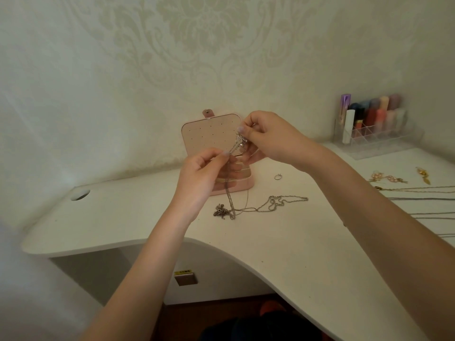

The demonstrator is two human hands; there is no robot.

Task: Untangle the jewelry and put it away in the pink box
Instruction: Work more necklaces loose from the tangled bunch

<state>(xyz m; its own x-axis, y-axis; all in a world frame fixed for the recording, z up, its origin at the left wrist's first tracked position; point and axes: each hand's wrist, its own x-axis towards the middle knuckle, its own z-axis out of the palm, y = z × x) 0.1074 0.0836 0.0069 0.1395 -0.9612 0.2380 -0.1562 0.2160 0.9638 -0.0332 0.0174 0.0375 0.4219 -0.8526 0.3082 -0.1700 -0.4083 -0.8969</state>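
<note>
Both hands were up over the white bench [283, 242], working a knotted silver chain [235, 143] that ran on a slant, upper end at the right hand [268, 139] and lower end at the left hand [199, 173]. Each hand had its fingertips pinched tight on the knot, other fingers curled in. From the left hand the chain dropped straight down, then trailed off to the right across the bench, with a small clump of links near the bottom of the drop. The pink box [210, 134] sat right behind the hands, lid standing up and dotted with little holes, padded rolls showing in the base. A small ring [278, 176] lay just right of it. Further right, gold earrings [387, 178] and more chains lay stretched out, and a clear organizer [379, 134] held lipsticks and tubes. Couldn't read any writing.
</note>
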